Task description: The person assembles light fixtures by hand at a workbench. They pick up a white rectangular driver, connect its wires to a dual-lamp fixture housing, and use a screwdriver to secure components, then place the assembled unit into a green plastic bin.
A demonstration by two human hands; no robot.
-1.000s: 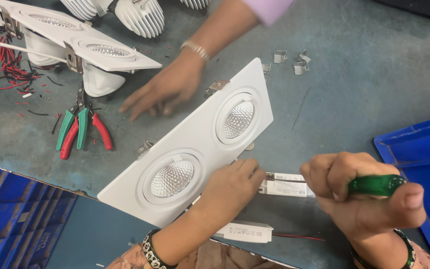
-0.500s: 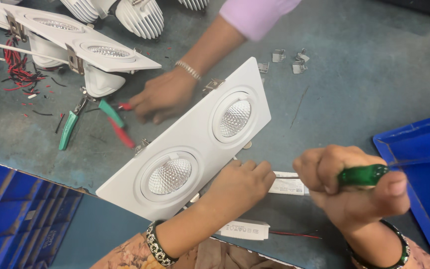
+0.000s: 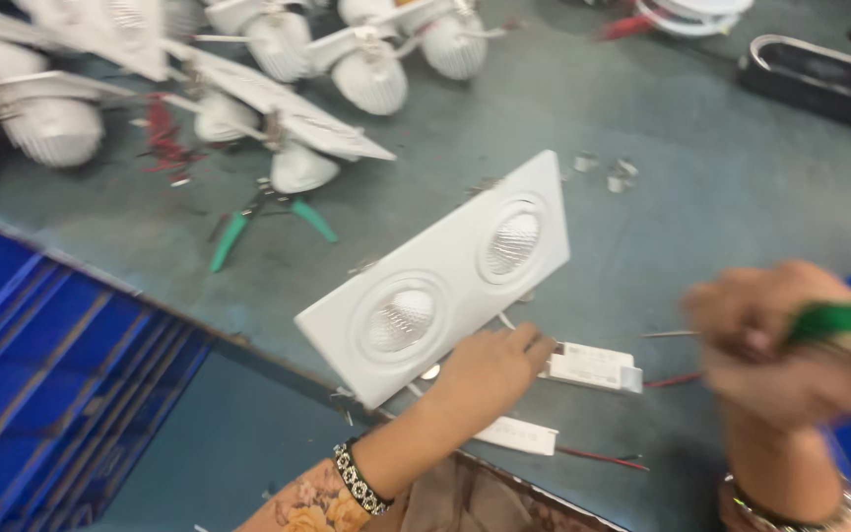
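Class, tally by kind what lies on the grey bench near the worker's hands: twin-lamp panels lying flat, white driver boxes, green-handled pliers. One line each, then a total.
Twin-lamp white panel: 1
White driver boxes: 2
Green-handled pliers: 1
Total: 4

Place: lighting assembly workshop | Evidence: grey tabletop (image 3: 701,187) with white twin downlight fixture (image 3: 445,281) | more lamp housings (image 3: 278,108) heaped beyond it | green-handled pliers (image 3: 268,222) | blue parts bins (image 3: 51,374) alongside
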